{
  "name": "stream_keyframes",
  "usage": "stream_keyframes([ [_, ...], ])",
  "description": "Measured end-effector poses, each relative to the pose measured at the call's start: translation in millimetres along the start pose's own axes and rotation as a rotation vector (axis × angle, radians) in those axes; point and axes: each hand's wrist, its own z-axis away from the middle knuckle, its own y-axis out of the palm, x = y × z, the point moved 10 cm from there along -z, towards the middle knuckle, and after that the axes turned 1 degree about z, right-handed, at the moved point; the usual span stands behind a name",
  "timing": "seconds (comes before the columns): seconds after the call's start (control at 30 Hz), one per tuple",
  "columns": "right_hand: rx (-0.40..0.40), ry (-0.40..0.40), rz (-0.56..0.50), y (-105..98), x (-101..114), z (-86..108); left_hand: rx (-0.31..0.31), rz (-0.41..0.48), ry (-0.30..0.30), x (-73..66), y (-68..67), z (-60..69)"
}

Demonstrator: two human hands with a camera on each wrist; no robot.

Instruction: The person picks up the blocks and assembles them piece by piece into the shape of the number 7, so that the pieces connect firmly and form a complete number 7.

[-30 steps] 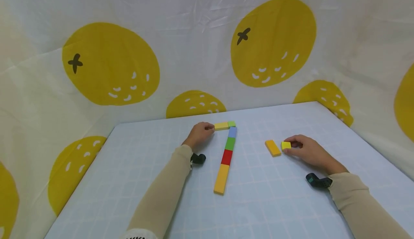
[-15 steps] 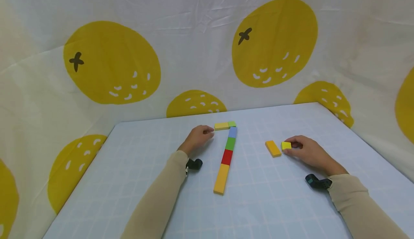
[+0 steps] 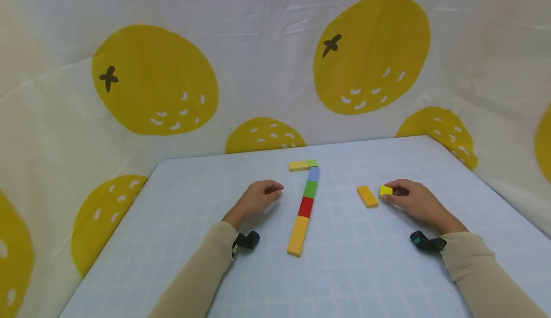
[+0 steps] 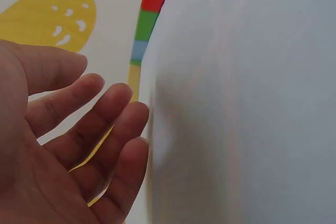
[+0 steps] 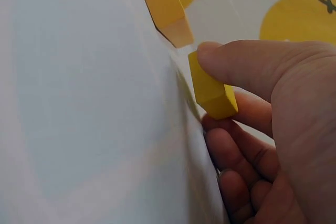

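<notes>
My right hand (image 3: 415, 202) pinches a small yellow block (image 3: 385, 191) between thumb and fingers; the right wrist view shows this yellow block (image 5: 212, 87) close up. An orange block (image 3: 368, 196) lies just left of it. My left hand (image 3: 257, 198) hovers with loosely bent fingers and holds nothing, left of a row of blocks. That row runs from a long orange block (image 3: 298, 235) through a red block (image 3: 305, 207) and a green block (image 3: 310, 189) to a blue block (image 3: 314, 174). At its far end lie a light green block (image 3: 312, 163) and a pale yellow block (image 3: 299, 166).
The blocks lie on a pale blue table (image 3: 344, 270) with a faint grid. Behind it hangs a white sheet (image 3: 267, 69) printed with big yellow fruit. Each wrist wears a black camera, the left wrist camera (image 3: 248, 240) and the right wrist camera (image 3: 426, 241).
My left hand has let go of the pale yellow block and drawn back toward me and slightly left. The right hand keeps its pinch on the yellow block in nearly the same place.
</notes>
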Motion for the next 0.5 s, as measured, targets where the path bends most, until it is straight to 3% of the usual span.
stream_keyframes([
  [0.37, -0.003, 0.037, -0.028, -1, -3, 1.1, -0.032, -0.117, 0.085, -13.5, 7.3, 37.2],
  [0.5, -0.021, 0.046, -0.032, -3, -4, 1.3, -0.002, -0.138, 0.142, -20.8, 12.7, 50.7],
])
